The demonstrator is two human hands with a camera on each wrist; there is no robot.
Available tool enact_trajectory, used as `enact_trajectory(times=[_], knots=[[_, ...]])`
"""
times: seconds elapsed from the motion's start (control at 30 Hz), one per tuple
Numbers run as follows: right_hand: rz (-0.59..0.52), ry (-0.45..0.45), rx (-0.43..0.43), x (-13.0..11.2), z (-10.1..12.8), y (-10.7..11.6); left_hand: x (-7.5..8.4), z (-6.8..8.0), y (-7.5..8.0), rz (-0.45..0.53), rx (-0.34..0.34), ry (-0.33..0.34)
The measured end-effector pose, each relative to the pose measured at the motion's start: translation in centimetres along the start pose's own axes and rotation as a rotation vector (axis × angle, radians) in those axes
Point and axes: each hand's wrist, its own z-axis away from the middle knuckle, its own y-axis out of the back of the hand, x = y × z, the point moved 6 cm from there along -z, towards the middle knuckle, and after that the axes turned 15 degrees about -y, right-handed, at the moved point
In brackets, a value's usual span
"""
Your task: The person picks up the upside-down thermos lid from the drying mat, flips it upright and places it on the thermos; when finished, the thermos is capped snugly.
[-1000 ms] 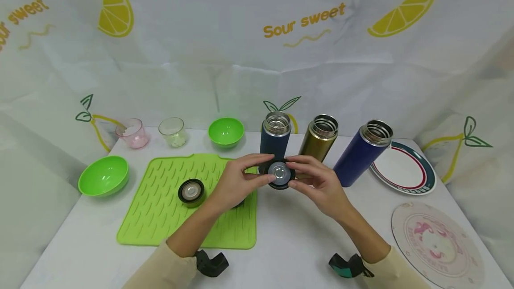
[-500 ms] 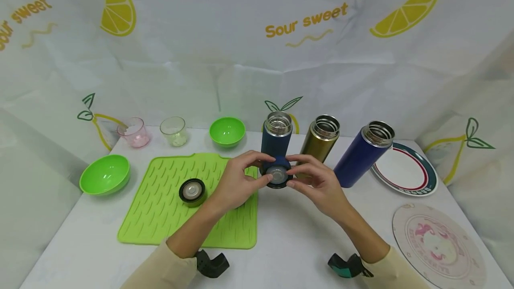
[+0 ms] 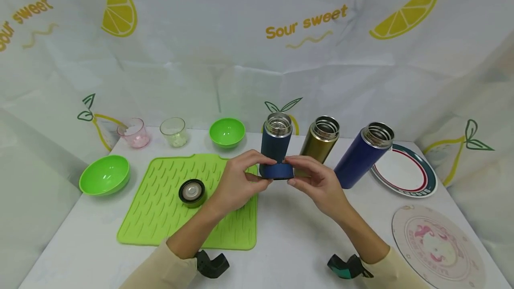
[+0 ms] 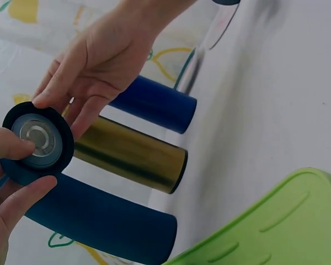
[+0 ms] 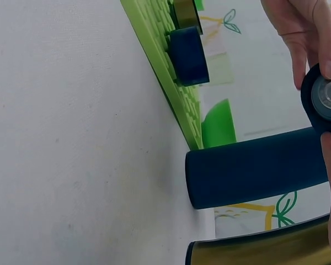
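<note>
Dark blue round bottle lid (image 3: 278, 171) with a shiny metal middle sits up in the air between both hands, just in front of the dark blue metal bottle (image 3: 275, 141). The left hand (image 3: 237, 185) pinches it from one side with thumb and fingers (image 4: 11, 144), and the right hand (image 3: 319, 185) pinches the other side with its fingers (image 4: 60, 83) curled round the rim. In the wrist views the shiny inside (image 4: 37, 138) faces down toward the counter (image 3: 297, 235).

The lid looks small, light and hard. Its smooth side may be a bit slippery, so the best place to hold it is round the outer edge, as both hands do now. It should not bend or break easily.

Just behind the fingers the dark blue bottle stands open. Right of them stand an open gold metal bottle (image 3: 319, 142) and a bright blue metal bottle (image 3: 363, 155). Left of the fingers lies a green rubber mat (image 3: 160, 208) with a gold-sided round lid (image 3: 192, 192) on it. Farther left is a green plastic bowl (image 3: 105, 175).
</note>
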Motion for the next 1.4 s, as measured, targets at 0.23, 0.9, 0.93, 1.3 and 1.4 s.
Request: enact_trajectory(times=[0.23,0.9,0.93,1.3,1.4], knots=[[0.006,0.018,0.001,-0.1,0.0,-0.1,0.3,0.0,0.0,-0.037,0.006,-0.060],[0.044,0.104,0.039,-0.8,0.3,-0.1,-0.9,0.6,0.1,0.048,0.001,0.190],[0.040,0.097,0.036,-0.7,0.3,-0.1,-0.9,0.6,0.1,0.054,0.005,0.181],[0.007,0.038,0.026,0.1,0.2,-0.1,-0.3,0.4,0.0,0.012,-0.021,0.016],[0.005,0.018,0.033,0.2,0.2,-0.2,-0.2,0.4,0.0,-0.040,-0.043,-0.028]])
